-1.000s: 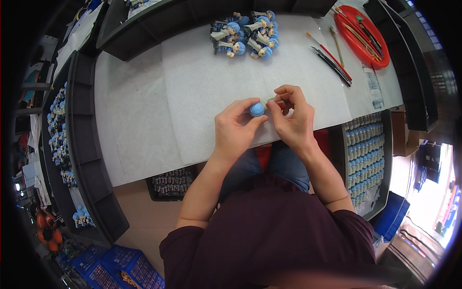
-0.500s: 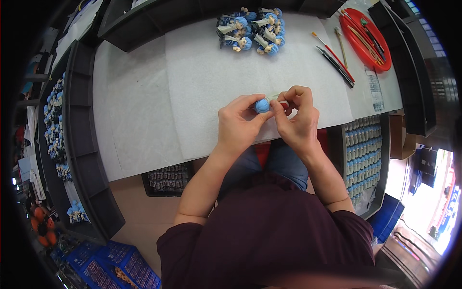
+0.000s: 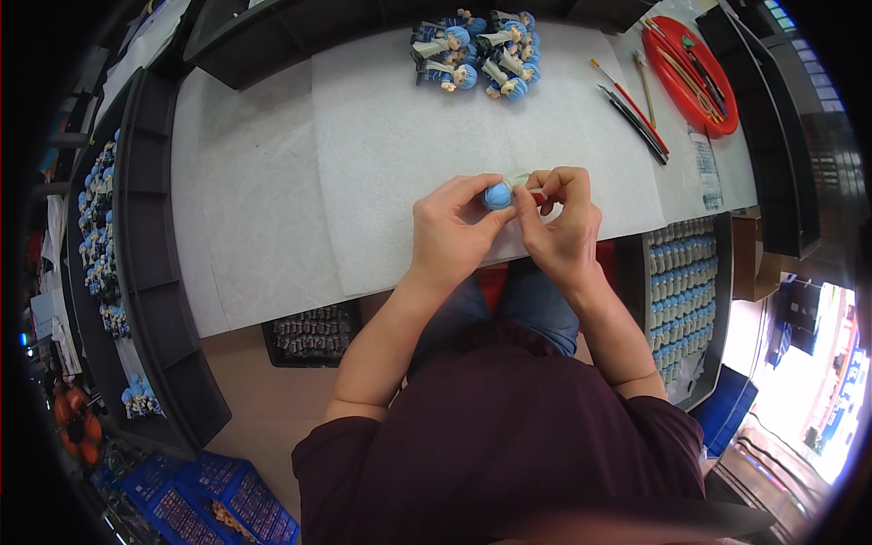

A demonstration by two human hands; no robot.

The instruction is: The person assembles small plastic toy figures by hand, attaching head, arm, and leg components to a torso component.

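Observation:
My left hand [image 3: 452, 229] is closed, with thumb and forefinger around the round blue-haired head of a small toy figurine [image 3: 498, 195]. Pale greenish-white parts of the figurine point toward my right hand [image 3: 561, 222]. The fingers of that hand are curled in a pinch against the figurine's pale part. Between them shows a bit of a small red thing [image 3: 538, 198], mostly hidden, whose kind I cannot make out. Both hands are just above the white sheet [image 3: 381, 163] near the table's front edge. A cluster of blue-haired figurines [image 3: 477, 54] lies at the far side.
Brushes and dark pens [image 3: 636, 127] lie at the right, beside a red oval tray [image 3: 652, 54] of tools. Black trays with figurines stand at the left [image 3: 150, 227] and lower right [image 3: 727, 309]. Another dark tray [image 3: 272, 345] of small parts sits below the table's front edge.
The figurine has turned slightly in my fingers, and more of its pale part shows beside the head. Both hands stay in nearly the same place.

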